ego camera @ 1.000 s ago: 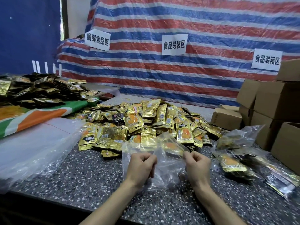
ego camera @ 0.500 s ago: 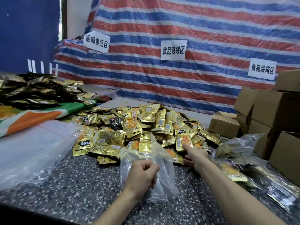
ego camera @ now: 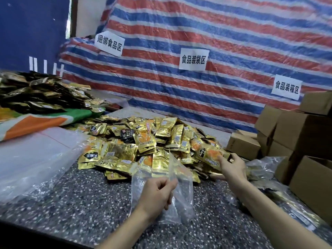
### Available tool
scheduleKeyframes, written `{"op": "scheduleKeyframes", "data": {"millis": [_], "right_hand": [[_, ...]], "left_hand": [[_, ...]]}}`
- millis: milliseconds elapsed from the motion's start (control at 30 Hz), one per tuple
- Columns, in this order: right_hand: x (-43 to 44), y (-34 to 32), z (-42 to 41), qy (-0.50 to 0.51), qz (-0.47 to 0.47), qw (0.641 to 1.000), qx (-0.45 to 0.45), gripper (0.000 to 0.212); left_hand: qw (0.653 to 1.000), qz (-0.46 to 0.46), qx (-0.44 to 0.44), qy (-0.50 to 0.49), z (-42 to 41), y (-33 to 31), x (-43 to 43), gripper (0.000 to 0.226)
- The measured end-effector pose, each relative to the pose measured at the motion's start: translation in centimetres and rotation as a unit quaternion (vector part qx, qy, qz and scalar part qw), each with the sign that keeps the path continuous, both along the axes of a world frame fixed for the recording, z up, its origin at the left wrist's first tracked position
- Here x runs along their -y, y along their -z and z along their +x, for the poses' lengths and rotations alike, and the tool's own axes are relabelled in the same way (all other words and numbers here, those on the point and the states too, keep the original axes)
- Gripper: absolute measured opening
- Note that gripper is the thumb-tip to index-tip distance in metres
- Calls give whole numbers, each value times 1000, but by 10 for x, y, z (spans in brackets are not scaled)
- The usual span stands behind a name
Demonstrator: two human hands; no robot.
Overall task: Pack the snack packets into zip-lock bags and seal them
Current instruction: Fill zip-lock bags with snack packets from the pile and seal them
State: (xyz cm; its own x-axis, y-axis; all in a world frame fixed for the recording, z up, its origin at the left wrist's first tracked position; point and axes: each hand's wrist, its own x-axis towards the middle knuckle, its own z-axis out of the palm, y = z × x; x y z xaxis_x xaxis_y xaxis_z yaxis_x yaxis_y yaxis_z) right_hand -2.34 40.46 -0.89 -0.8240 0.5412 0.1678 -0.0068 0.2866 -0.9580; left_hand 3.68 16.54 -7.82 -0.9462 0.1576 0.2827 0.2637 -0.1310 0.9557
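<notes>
Atop pile (ego camera: 140,141), right grip (ego camera: 233,170) pinches packet (ego camera: 209,155); left (ego camera: 158,195), bag (ego camera: 182,203).

Item 1, snack packet (ego camera: 209,155) at my right hand (ego camera: 232,169): smeared by motion, print unreadable. I cannot tell whether the fingers have closed on it.
Item 2, zip-lock bag (ego camera: 181,198): left side covered by my left hand (ego camera: 158,193), which pinches it. I cannot make out the zip strip.
Item 3, filled bags (ego camera: 264,164): partly behind my right forearm.
Item 4, cardboard boxes (ego camera: 305,133): cut off by the right edge.
Item 5, dark packet heap (ego camera: 36,94) and clear plastic sheet (ego camera: 36,159): both cut off by the left edge.
Item 6, gold pile (ego camera: 143,141): lower layers buried, small print illegible to me.
</notes>
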Motion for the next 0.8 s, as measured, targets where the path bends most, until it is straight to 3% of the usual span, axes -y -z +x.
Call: {"op": "scheduleKeyframes", "data": {"millis": [100, 200, 300, 367, 433, 533, 633, 733, 800], "right_hand": [[-6, -6, 4, -3, -11, 1000, 24, 64], [-7, -12, 9, 50, 185, 979, 75, 51], [-12, -20, 19, 56, 378, 918, 105, 36], [-16, -28, 25, 81, 462, 874, 128, 36], [-16, -37, 27, 77, 489, 864, 88, 33], [-5, -54, 37, -2, 383, 923, -42, 26], [14, -71, 57, -117, 165, 975, -91, 25], [40, -71, 74, -222, -96, 970, -31, 29], [55, -64, 80, -256, -159, 953, 31, 27]], "left_hand": [[1000, -3, -1, -1, -1, 0, 1, 50], [1000, 1, 7, -3, 1, 1, 3, 49], [1000, 2, 12, -2, 1, 1, 3, 51], [1000, 1, 12, 0, 1, 0, 2, 51], [1000, 2, 12, 1, 0, 0, 2, 50], [1000, 0, 12, 0, -1, 1, 3, 49], [1000, 0, 19, -1, -1, 1, 2, 47], [1000, -11, 14, -5, -1, -1, 1, 44], [1000, -20, 7, 1, 1, -2, 1, 42]]}}
